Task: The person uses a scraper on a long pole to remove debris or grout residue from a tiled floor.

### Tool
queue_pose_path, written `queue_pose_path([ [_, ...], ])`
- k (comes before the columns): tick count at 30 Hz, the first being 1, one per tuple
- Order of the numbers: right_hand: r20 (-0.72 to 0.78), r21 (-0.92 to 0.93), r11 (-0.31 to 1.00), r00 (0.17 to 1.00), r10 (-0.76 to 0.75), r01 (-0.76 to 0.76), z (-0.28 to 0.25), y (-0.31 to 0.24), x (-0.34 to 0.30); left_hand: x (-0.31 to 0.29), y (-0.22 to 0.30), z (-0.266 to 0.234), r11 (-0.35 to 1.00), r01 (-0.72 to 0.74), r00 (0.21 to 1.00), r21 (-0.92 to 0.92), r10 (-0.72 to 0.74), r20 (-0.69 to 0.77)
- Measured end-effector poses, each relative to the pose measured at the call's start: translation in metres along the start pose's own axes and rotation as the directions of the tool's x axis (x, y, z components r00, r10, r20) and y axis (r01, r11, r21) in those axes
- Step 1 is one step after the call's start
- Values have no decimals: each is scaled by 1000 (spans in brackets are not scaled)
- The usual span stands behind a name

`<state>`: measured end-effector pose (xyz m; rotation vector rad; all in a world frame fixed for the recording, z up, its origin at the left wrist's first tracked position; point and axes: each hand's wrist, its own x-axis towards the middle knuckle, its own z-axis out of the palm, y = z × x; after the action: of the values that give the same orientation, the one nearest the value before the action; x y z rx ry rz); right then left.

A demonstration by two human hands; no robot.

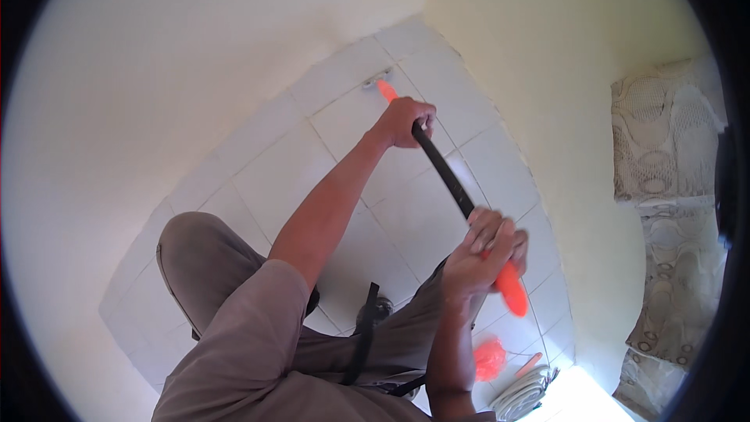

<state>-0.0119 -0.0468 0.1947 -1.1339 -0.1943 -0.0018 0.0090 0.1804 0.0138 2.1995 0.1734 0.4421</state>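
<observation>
A straight black pole with orange ends [444, 168] slants from the floor's far corner towards me; I cannot tell its exact kind. Closed around its far part is my left hand [406, 122], the arm stretched out. My right hand [488, 254] grips the near part, where a rounded orange end [512, 289] sticks out below the fingers. Beyond my left hand, the orange far tip [387, 91] lies against or just over a small floor drain [376, 78]. Whether the tip touches it is unclear.
Pale walls meet behind the white tiled floor [289, 156]. My bent knee [205, 258] is at the left. At lower right are a crumpled orange-red bundle [490, 359], an orange stick [530, 365] and a grey coil [522, 397]. Patterned, plastic-wrapped material [664, 141] stands at the right.
</observation>
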Motion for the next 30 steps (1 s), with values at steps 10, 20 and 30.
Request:
queue_pose_path([
  [10, -115, 69, 998, 993, 22, -14, -47, 19, -2, 0, 3, 22, 997, -40, 999, 69, 38, 28],
  [20, -267, -126, 990, 959, -98, 66, -164, -107, -31, -57, 131, 137, 994, -67, 993, -82, 75, 93],
  [30, -339, -25, 998, 939, -55, 50, -140, -118, -36, -54, 147, 125, 990, 72, 953, -122, -32, 302],
])
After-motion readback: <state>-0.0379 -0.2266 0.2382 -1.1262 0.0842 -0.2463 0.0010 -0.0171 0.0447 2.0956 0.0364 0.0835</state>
